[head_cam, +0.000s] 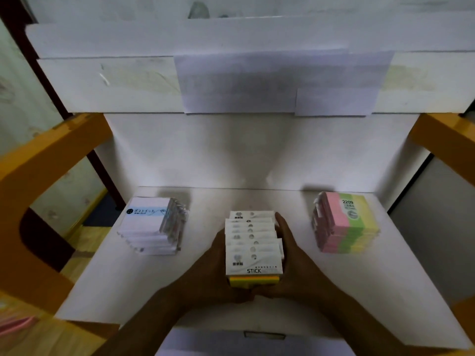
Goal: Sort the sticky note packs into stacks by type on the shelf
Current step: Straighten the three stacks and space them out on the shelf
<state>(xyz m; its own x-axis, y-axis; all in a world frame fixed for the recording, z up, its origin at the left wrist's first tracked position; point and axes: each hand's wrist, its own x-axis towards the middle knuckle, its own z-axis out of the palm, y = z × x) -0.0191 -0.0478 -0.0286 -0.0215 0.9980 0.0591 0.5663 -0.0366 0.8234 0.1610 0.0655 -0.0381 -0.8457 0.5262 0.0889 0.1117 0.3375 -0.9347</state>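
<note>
Three stacks of sticky note packs stand on the white shelf (128, 281). At the left is a stack of white packs (147, 227) with a light blue label band. At the right is a stack of pink, green and yellow packs (345, 223) marked 2209. In the middle is a stack of white-wrapped packs (253, 242) marked STICK, with yellow and orange paper showing at its near edge. My left hand (210, 268) presses against its left side and my right hand (293, 255) against its right side, so both hands clasp this stack.
The shelf has a white back wall (244, 150) and a white upper board (154, 83) with paper sheets taped on. Yellow frame beams (38, 176) run along the left, and another (444, 142) on the right. A lower white surface (257, 343) lies under my wrists.
</note>
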